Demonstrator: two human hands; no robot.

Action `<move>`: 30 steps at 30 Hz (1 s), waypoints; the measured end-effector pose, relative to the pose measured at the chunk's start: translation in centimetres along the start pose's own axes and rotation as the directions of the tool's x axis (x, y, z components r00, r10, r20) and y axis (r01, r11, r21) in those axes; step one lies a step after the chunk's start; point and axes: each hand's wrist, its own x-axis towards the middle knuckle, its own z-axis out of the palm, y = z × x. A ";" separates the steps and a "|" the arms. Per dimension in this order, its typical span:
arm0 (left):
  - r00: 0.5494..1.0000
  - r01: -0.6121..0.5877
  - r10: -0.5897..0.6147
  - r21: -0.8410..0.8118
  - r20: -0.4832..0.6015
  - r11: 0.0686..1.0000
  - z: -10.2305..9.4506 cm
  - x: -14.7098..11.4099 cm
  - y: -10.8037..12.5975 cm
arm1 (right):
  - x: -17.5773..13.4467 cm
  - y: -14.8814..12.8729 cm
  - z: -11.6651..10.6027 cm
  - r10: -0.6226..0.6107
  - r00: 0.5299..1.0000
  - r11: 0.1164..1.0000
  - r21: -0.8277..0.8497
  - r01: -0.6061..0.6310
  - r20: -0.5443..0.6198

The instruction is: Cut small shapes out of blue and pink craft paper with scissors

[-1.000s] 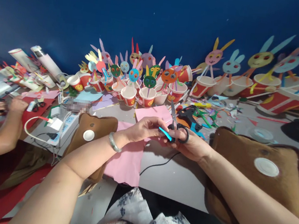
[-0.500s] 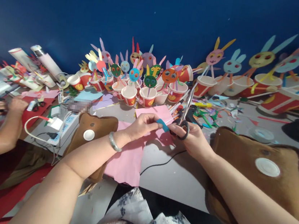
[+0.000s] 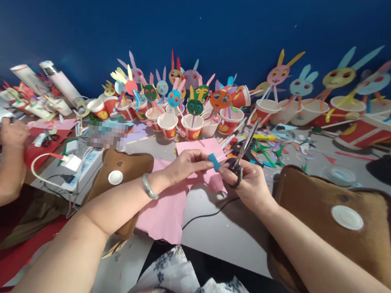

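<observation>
A small blue piece of paper [image 3: 213, 159] is pinched between the fingertips of my left hand [image 3: 193, 164], which has a bracelet [image 3: 149, 186] at the wrist. My right hand [image 3: 253, 184] holds a pair of scissors [image 3: 247, 143] with dark handles, blades pointing up and away from the paper. The right thumb and fingertips reach the paper's lower right edge. Beneath both hands lie sheets of pink paper [image 3: 163, 204] on the grey table [image 3: 214, 229].
Paper cups [image 3: 167, 125] with paper rabbit figures line the back. Coloured scraps [image 3: 273, 151] lie behind my right hand. A brown cushion-like warmer [image 3: 307, 226] is at right, a second [image 3: 122, 161] at left. A power strip [image 3: 88, 164] and a co-worker's hands [image 3: 13, 133] are further left.
The blue paper has turned slightly and its flat face shows more. The scissors have tilted a little to the right. The co-worker's hand at left has shifted upward and left.
</observation>
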 end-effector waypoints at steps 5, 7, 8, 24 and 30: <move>1.000 0.017 -0.016 -0.026 0.026 1.000 -0.2 -0.1 0.1 | -0.1 0.0 0.0 0.017 1.000 0.999 0.046 -0.017 -0.007; 0.999 0.022 -0.020 -0.034 0.033 0.999 -0.2 -0.2 0.2 | 0.0 0.1 -0.2 0.039 0.999 0.994 0.102 -0.041 0.023; 0.999 0.018 -0.017 -0.035 0.037 0.999 -0.2 -0.2 0.2 | 0.0 0.1 -0.2 0.046 0.998 0.990 0.130 -0.052 0.045; 0.992 -0.062 0.065 -0.032 0.108 0.998 -0.5 -0.1 0.1 | 0.2 -0.4 -0.2 0.171 0.962 0.907 0.349 -0.238 0.212; 0.990 0.006 0.003 -0.063 0.142 0.998 -0.7 -0.4 0.0 | 0.1 -0.6 -0.4 0.155 0.951 0.905 0.348 -0.245 0.269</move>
